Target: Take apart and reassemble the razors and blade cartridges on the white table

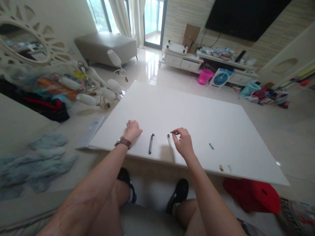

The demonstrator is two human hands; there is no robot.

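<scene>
Right hand (183,142) pinches a small dark piece (173,132), probably for finer control. Left hand (133,129) is curled on the table (184,108), can't tell if it's holding anything. Razor-looking handle (150,145) and toothbrush (170,143) lie between, near edge, likely for easy reach.

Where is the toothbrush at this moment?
In the head view, the toothbrush lies near the white tabletop's front edge, between the razor and the right hand.
</scene>
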